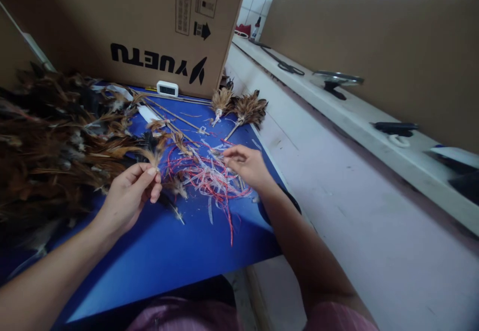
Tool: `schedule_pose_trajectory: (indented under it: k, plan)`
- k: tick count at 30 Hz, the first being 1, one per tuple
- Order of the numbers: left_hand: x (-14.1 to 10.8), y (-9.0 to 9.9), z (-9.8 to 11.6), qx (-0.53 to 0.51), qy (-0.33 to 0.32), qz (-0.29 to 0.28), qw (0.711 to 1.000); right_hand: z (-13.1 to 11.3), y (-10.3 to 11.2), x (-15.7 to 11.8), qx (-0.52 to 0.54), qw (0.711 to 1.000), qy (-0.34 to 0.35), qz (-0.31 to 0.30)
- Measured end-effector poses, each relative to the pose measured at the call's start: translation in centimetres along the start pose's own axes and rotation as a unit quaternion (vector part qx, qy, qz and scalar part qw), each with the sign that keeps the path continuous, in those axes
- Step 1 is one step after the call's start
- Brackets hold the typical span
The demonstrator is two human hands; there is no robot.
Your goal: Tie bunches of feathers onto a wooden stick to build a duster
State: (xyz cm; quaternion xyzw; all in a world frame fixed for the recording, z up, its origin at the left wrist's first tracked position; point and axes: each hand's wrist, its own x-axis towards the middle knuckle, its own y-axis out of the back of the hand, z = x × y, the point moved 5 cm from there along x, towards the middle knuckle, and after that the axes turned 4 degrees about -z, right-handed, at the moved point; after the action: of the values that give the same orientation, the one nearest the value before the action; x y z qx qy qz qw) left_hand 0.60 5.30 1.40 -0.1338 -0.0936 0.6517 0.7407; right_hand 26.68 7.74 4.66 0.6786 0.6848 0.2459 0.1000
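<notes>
My left hand (130, 191) is closed in a pinch on the base of a small bunch of feathers (152, 154), light brown and dark, with their tips pointing up and away. To the right, my right hand (245, 164) hovers at the edge of a tangle of red and clear plastic strings (209, 174). Its thumb and fingers are bent together; whatever lies between them is too small to make out. A loose feather (177, 211) rests on the blue tabletop (179, 256) between the hands. Beyond the strings lie several thin sticks (175, 116).
A large heap of brown and black feathers (56, 146) covers the table's left side. Two feather dusters (249, 109) lie at the back right. Behind stands a big cardboard box (149, 17) with a small white digital display (167, 88) before it. A ledge (310, 86) holds scissors (290, 68).
</notes>
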Motion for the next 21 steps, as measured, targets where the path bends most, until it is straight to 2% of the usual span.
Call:
schedule_pose_trajectory:
  k: [3, 6, 11, 13, 16, 18, 21]
  plan:
    - [0.0, 0.0, 0.2, 0.009, -0.007, 0.004, 1.000, -0.5, -2.7, 2.1, -0.076, 0.995, 0.035, -0.062]
    - [0.1, 0.0, 0.3, 0.016, -0.012, 0.011, 1.000, -1.1, -5.8, 4.6, -0.175, 0.976, 0.059, -0.118]
    - [0.2, 0.2, 0.5, 0.019, -0.023, 0.014, 0.999, -1.4, -9.7, 8.0, -0.336, 0.927, 0.024, -0.165]
    - [0.2, 0.2, 0.5, 0.021, -0.022, 0.014, 0.999, -1.2, -10.4, 8.9, -0.366, 0.914, 0.006, -0.177]
    - [0.1, 0.3, 0.5, 0.024, -0.021, 0.013, 0.999, -1.2, -10.4, 10.0, -0.370, 0.912, 0.002, -0.179]
    - [0.1, 0.4, 0.5, 0.024, -0.024, 0.010, 0.999, -1.4, -9.9, 10.6, -0.361, 0.917, 0.015, -0.170]
    - [0.2, 0.6, 0.7, 0.010, -0.038, 0.014, 0.999, -1.8, -8.8, 11.2, -0.314, 0.939, 0.037, -0.136]
